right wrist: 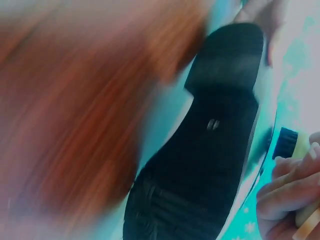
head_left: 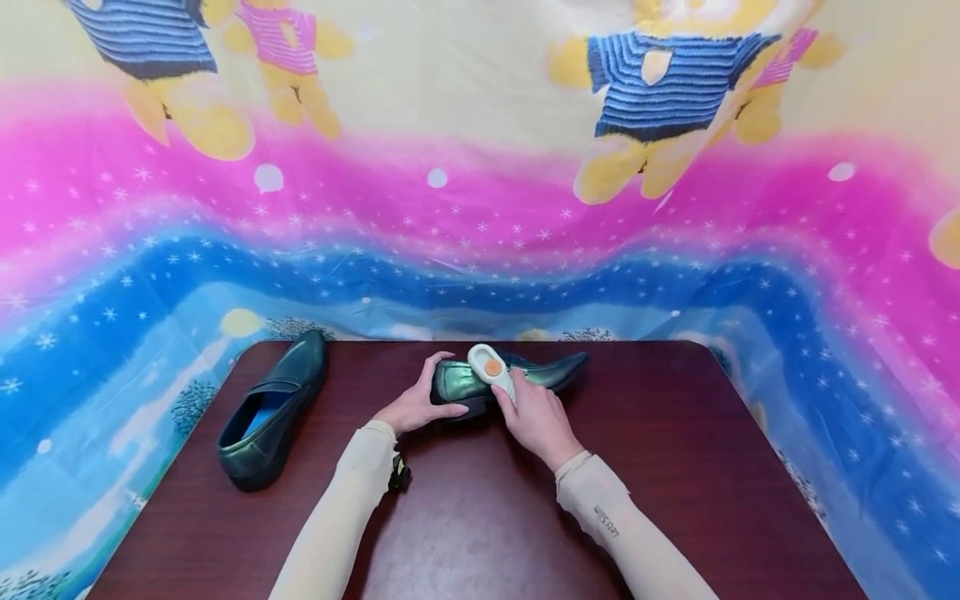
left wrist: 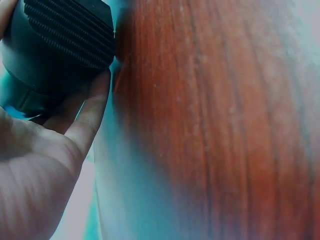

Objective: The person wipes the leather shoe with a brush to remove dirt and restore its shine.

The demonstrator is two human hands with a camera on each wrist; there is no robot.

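Note:
A dark green leather loafer (head_left: 459,382) lies across the far middle of the table, toe to the right and tilted. My left hand (head_left: 417,405) grips its heel end, thumb on the near side and fingers on the far side. The ridged heel (left wrist: 72,32) shows in the left wrist view. In my right hand (head_left: 542,418) is a small brush with a whitish handle (head_left: 504,382) and an orange dot, held over the shoe's side. Its dark bristles (right wrist: 286,142) stand beside the shoe in the right wrist view, where the black sole (right wrist: 210,135) faces the camera.
A matching loafer (head_left: 272,408) with a blue insole stands upright on the left of the brown wooden table (head_left: 660,483). A patterned cloth (head_left: 465,208) with bears and snowflakes hangs close behind and around the table.

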